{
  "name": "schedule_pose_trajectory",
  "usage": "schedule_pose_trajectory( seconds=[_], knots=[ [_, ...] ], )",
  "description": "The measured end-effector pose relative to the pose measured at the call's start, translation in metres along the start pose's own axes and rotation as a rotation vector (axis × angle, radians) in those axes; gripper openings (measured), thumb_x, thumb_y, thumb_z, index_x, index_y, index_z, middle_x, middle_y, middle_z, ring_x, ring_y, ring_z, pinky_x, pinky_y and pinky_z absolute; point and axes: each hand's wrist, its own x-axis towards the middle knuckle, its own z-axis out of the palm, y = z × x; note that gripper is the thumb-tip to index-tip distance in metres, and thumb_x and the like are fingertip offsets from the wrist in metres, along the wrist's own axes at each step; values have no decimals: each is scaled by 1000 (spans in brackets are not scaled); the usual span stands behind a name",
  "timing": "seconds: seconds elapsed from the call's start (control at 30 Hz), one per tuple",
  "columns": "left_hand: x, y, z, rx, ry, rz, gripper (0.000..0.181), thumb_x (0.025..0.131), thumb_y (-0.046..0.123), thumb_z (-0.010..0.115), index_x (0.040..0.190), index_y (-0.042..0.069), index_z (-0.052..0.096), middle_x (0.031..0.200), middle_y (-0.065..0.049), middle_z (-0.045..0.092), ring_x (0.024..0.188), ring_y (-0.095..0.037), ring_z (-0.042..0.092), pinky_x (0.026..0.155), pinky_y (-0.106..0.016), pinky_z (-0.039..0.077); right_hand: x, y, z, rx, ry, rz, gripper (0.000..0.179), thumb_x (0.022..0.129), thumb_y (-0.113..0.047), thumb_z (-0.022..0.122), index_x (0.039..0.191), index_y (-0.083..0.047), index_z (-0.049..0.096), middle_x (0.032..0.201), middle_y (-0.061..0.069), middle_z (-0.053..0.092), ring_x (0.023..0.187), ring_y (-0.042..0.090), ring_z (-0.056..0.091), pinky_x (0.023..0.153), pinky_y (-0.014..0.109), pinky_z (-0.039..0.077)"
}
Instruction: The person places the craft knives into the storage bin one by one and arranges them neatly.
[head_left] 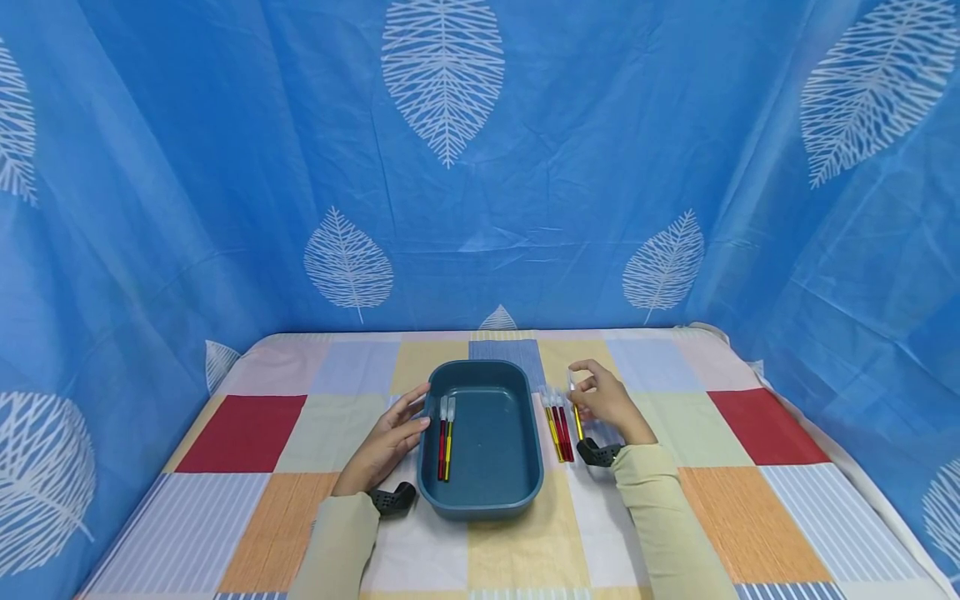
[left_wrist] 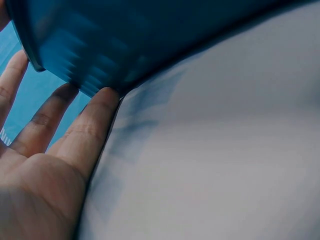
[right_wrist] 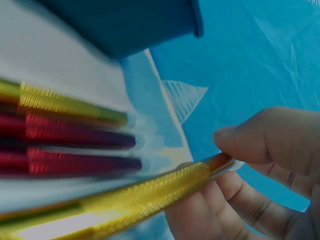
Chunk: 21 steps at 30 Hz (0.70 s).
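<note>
A dark teal plastic tray (head_left: pixel 480 504) stands in the middle of the table. Inside it, along the left, lie a red craft knife (head_left: pixel 442 446) and a gold craft knife (head_left: pixel 448 454), both with clear caps. My left hand (head_left: pixel 390 442) touches the tray's left wall with fairly straight fingers (left_wrist: pixel 82 135). To the tray's right, my right hand (head_left: pixel 606 402) pinches another gold craft knife (right_wrist: pixel 145 200) near its capped end between thumb and fingers; its handle slants down toward me. Beside it, a gold knife (right_wrist: pixel 75 103) and two red knives (right_wrist: pixel 80 132) lie side by side.
A patchwork-patterned cloth (head_left: pixel 300 533) covers the table. Blue curtains (head_left: pixel 555 183) with white leaf prints hang behind and at both sides. Black straps with camera mounts sit at both wrists.
</note>
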Motion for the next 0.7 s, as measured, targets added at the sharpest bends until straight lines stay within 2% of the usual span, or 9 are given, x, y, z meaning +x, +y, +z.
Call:
schedule_pose_trajectory(
  seconds=[0.33, 0.7],
  knots=[
    [0, 0, 0, -16, 14, -18, 67, 109, 5, 57, 171, 10, 31, 174, -24, 29, 156, -43, 38, 125, -52, 36, -3, -23, 4, -26, -5, -68, 53, 99, -1, 71, 148, 5, 51, 97, 16, 66, 73, 19, 68, 63, 34, 64],
    [1, 2, 0, -4, 15, -20, 69, 108, 5, 59, 171, 9, 30, 175, -26, 23, 159, -44, 32, 125, -53, 33, -10, -47, 8, -28, -24, -111, 53, 100, -4, 74, 148, 3, 51, 102, 20, 69, 78, 23, 74, 72, 41, 67]
  ],
)
